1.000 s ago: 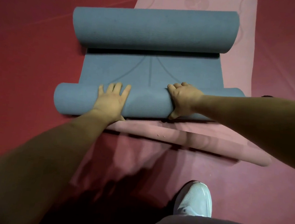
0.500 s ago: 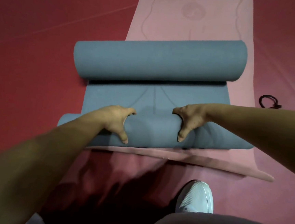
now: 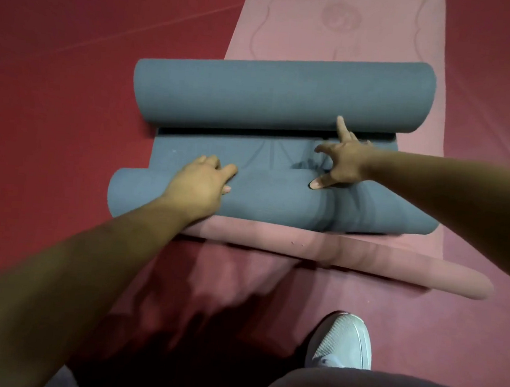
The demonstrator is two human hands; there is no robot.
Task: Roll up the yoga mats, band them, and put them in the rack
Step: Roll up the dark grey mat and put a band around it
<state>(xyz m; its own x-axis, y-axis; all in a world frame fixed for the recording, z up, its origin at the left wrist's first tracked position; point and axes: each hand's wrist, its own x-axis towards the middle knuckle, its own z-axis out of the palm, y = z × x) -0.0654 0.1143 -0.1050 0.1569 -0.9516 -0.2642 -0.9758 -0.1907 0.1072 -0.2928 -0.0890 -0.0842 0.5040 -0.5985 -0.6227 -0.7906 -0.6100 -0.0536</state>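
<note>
Rolling blue mat, lying on pink mat.
Left hand flat, open on near roll; right hand splayed, clamping nothing. I should press evenly, keeping edges square.

Near roll: it is getting fatter and moving closer to the far roll.
Flat blue part: it is getting shorter between the two rolls.
Left hand: it is sliding up over the near roll, fingers reaching onto the flat part.
Right hand: it is opening wide, one finger now pointing up at the far roll.
</note>
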